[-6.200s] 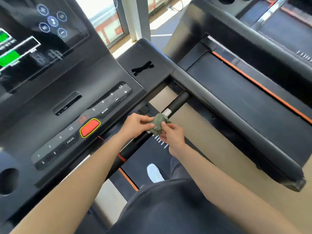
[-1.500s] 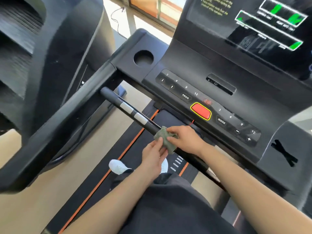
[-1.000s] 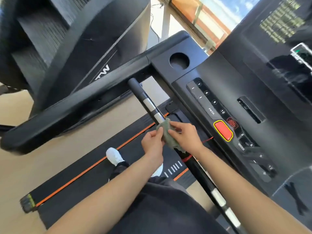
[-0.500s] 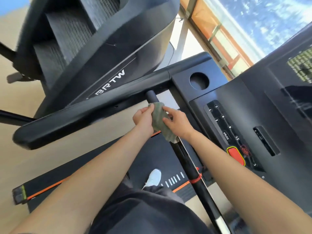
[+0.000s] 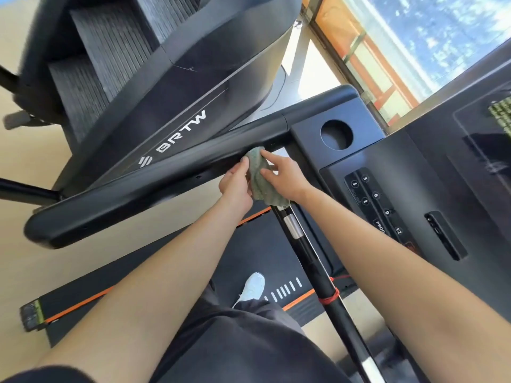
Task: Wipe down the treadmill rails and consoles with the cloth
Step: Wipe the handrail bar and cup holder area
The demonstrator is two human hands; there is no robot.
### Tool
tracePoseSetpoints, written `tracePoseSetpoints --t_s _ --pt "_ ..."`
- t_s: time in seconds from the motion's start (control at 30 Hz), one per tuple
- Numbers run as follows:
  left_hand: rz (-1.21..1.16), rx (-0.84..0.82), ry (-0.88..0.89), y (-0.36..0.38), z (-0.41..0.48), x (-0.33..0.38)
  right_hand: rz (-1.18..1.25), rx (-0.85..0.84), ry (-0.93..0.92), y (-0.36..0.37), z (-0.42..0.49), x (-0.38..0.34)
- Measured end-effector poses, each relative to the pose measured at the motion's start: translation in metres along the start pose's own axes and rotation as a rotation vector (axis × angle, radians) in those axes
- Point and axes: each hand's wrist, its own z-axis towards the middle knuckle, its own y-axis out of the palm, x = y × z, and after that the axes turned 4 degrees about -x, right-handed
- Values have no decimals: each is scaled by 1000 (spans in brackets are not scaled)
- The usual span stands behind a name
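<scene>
A grey-green cloth [image 5: 260,178] is wrapped over the far end of the black front handlebar [image 5: 307,252], close to where it meets the left side rail [image 5: 154,183]. My left hand [image 5: 236,186] grips the cloth from the left. From the right, my right hand [image 5: 284,175] holds the cloth round the bar, its index finger stretched along the top. The bar's end is hidden under the cloth. The black console [image 5: 409,189] with its round number buttons lies to the right.
A cup holder hole [image 5: 336,134] sits in the console corner just beyond my hands. A black stair-climber machine [image 5: 154,78] stands left of the rail. Below are the treadmill belt [image 5: 257,258], my white shoe [image 5: 253,287], a red cord [image 5: 329,298] round the bar, and a window [image 5: 414,45].
Both hands have slid the cloth along the handlebar from its middle to its far left end by the side rail. My view has swung left and tilted.
</scene>
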Motion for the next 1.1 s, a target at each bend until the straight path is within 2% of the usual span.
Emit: tracePoseSetpoints --t_s 0.13,0.33,0.6,0.8,1.0,1.1 --pt "110 -129 -28 -15 -1 -14 -15 -34 20 0 -18 15" --pt "307 -214 -90 -37 -26 -50 7 -63 57 3 -78 44" --pt "422 -343 -264 -70 -88 -123 113 -10 116 16 -183 88" --pt "473 -425 -353 -80 -123 -151 -34 38 131 26 -232 111" --pt "554 -431 -381 -84 -144 -168 -152 63 137 25 -259 115" --pt "578 -395 -342 -85 -152 -173 -214 52 146 24 -262 116"
